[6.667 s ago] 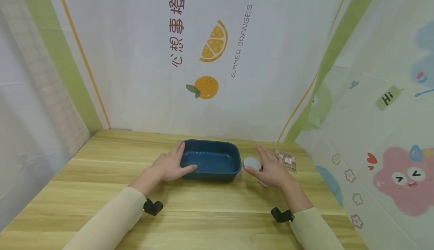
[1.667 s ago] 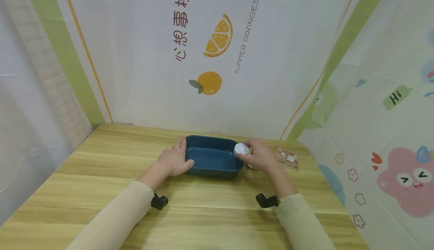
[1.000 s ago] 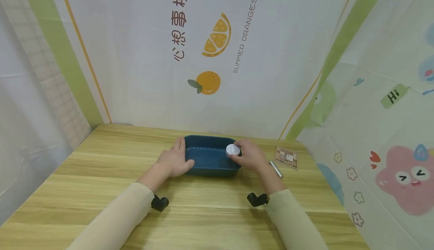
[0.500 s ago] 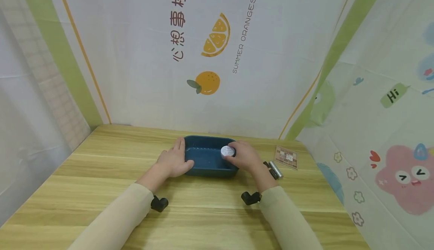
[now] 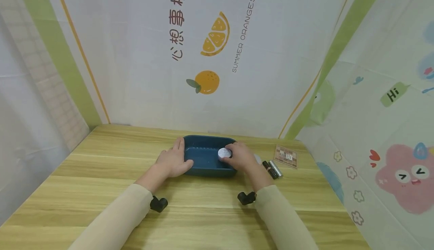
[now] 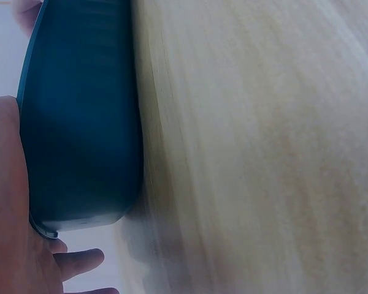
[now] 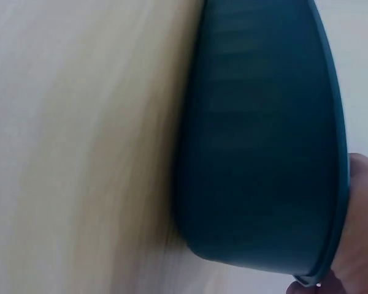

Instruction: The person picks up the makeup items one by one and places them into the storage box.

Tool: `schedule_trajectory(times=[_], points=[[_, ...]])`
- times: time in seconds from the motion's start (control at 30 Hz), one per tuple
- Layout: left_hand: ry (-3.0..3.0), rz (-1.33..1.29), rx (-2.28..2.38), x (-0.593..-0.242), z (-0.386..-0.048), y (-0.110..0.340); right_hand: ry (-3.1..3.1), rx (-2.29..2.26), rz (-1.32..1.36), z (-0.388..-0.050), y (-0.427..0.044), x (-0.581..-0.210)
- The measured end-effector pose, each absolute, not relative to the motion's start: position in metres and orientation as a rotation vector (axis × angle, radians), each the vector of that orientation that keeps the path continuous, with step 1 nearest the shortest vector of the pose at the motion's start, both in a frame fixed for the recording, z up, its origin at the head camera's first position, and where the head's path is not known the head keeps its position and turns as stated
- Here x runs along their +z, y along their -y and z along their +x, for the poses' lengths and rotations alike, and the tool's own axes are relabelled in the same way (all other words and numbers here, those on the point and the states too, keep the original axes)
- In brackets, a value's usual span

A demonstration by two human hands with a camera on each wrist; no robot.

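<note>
My right hand (image 5: 240,156) pinches a small round thing with a whitish, crinkled top (image 5: 224,154) inside the right half of a deep blue rectangular tray (image 5: 211,172). Whether its underside touches the tray floor is hidden. At the tray's left end, my left hand (image 5: 172,162) rests on the front corner, fingers straight along the outside and thumb by the front rim. The left wrist view has the left hand (image 6: 6,202) against the tray's rim, fingers pointing past its end. Only part of the right hand (image 7: 362,226) shows beside the rim in the right wrist view.
Right of my right wrist lie a black cylinder (image 5: 269,169) and a silver cylinder (image 5: 275,169), side by side. A brown checked card (image 5: 286,156) lies behind them. Another pale round thing (image 5: 258,159) is partly hidden by my right hand. Printed cloth hangs behind the wooden table (image 5: 190,208).
My right hand, earlier right of the tray, has carried the round thing leftward over the rim into it, uncovering the two cylinders. The left hand has kept its place at the tray.
</note>
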State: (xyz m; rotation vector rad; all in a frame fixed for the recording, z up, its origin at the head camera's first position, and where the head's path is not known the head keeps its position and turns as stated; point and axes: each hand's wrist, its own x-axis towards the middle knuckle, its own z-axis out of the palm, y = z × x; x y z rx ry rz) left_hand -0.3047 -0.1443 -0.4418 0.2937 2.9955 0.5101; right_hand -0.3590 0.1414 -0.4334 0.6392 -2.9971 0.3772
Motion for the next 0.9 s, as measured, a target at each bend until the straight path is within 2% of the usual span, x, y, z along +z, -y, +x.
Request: schedule_trajectory(times=[0.9], points=[[-2.995, 0.298, 0.512, -0.4408, -0.3039, 0.1442, 3.075, 0.31, 0.562, -0.3566, -0.1328, -0.4372]])
